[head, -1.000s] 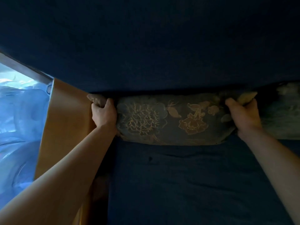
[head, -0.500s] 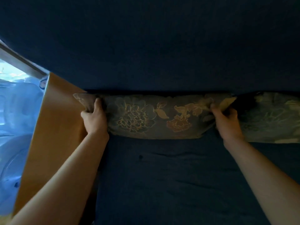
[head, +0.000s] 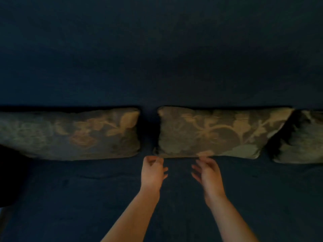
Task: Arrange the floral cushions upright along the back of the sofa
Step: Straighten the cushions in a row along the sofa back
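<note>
Middle floral cushion (head: 218, 133) stands on its long edge against the sofa back (head: 157, 58), long axis running left-right along the backrest, patterned face toward the camera, bottom edge on the seat (head: 78, 198). Left floral cushion (head: 75, 133) same orientation, same line, a dark gap between the two; its left end runs out of frame and its lower-left corner is lost in a black shadow patch. Right floral cushion (head: 302, 137) also against the back, only its left part in view, rest cut by the frame edge; its left end sits just beside the middle cushion's right end, cannot tell if they touch because the junction is in deep shadow. Left hand (head: 153, 172) is just below the middle cushion's lower-left corner, fingers loosely curled and apart, gripping nothing. Right hand (head: 208, 173) is near the same cushion's bottom edge, fingers spread and open, fingertips at or almost at the fabric; motion blur makes contact unreadable. Both forearms bare, coming in from the bottom of frame over the seat. Whole scene dim, dark blue upholstery, floral pattern soft and smeared.
</note>
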